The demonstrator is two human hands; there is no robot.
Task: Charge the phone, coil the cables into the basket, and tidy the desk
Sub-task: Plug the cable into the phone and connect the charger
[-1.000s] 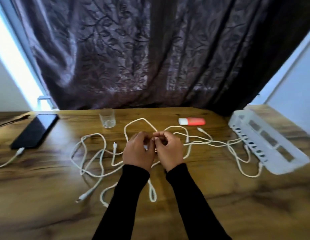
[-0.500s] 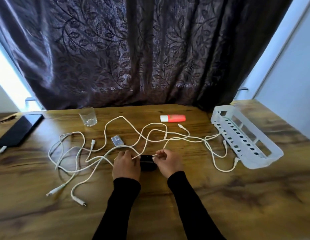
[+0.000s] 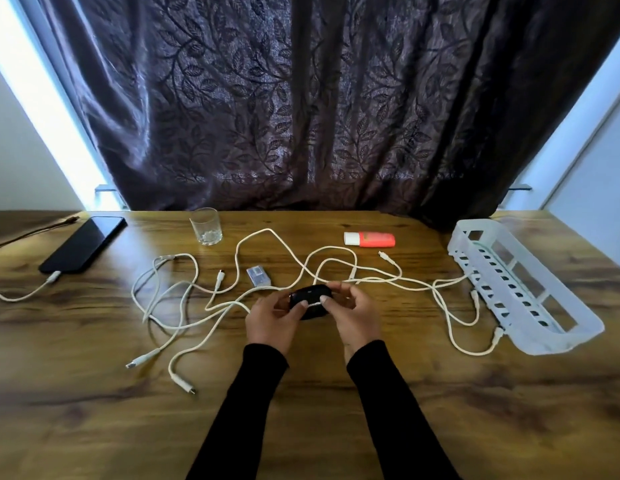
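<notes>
both hands meet over the middle of the wooden desk (image 3: 336,427), holding a small black oval object (image 3: 310,302) between them. the left hand (image 3: 272,322) has its fingers (image 3: 303,304) curled onto the object's left side, and the right hand (image 3: 353,315) has its fingers closed on the right side, with a thumb pressed on top. a white strand runs across the object under the thumbs; what it joins to cannot be told.

the white cables (image 3: 184,306) lie loose and tangled across the desk, from left of the hands to the right, none coiled. one loop on the right reaches the white plastic basket (image 3: 558,344), which sits at the right end of the desk, and a plug end lies just beside its near wall.

the black phone (image 3: 83,244) lies flat at the far left, with a white cable plugged into its near end. a clear glass (image 3: 206,226) stands behind the cables, a small grey block (image 3: 258,276) lies among them, and an orange tube with a white cap (image 3: 370,239) rests near the curtain (image 3: 319,105).
</notes>
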